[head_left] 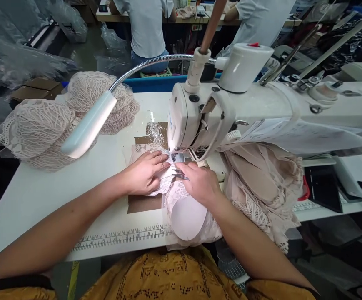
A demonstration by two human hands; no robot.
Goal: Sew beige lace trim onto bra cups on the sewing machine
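Note:
Under the needle of the white sewing machine (185, 118) lies a piece of pale lace bra (166, 177); its smooth molded cup (188, 218) hangs toward the table's front edge. My left hand (148, 171) rests flat on the lace, fingers stretched out and pointing at the presser foot. Just right of the needle, my right hand (201, 183) is closed around small thread snips (180, 175), whose blades point left toward my other hand. Its fingertips are against the fabric edge near the foot, and the handle of the snips is hidden in the palm.
Stacked lace cups (43, 129) lie at the left, below a bendable lamp (90, 125). More beige lace garments (262, 179) bunch up right of the needle. A printed ruler (121, 238) runs along the front edge. A phone-like black device (323, 189) lies at right. Co-workers sit beyond.

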